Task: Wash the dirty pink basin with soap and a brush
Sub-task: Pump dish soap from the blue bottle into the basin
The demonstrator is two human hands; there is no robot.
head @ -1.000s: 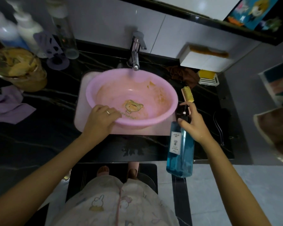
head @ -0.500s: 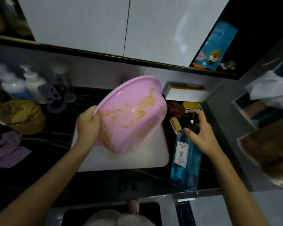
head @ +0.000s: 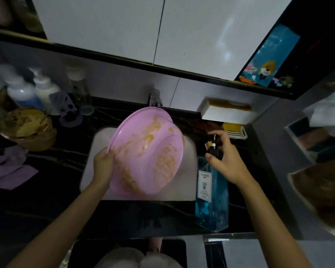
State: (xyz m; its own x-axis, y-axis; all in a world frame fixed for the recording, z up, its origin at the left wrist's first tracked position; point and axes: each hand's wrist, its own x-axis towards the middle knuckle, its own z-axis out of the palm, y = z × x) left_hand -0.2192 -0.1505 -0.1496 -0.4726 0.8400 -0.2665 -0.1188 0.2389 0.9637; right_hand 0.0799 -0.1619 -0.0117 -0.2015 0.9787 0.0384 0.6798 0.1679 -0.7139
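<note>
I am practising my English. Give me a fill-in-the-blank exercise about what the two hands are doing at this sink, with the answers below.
1. The left hand grips the rim of the ___ basin.
2. The right hand holds the pump of the ___ soap bottle.
3. The soap bottle stands to the ___ of the white sink.

Answers: pink; blue; right

Dirty pink basin (head: pixel 149 151) tipped on edge over sink (head: pixel 190 182), underside smeared yellow-brown. Blue pump soap bottle (head: pixel 211 200) upright just right of it.
</note>
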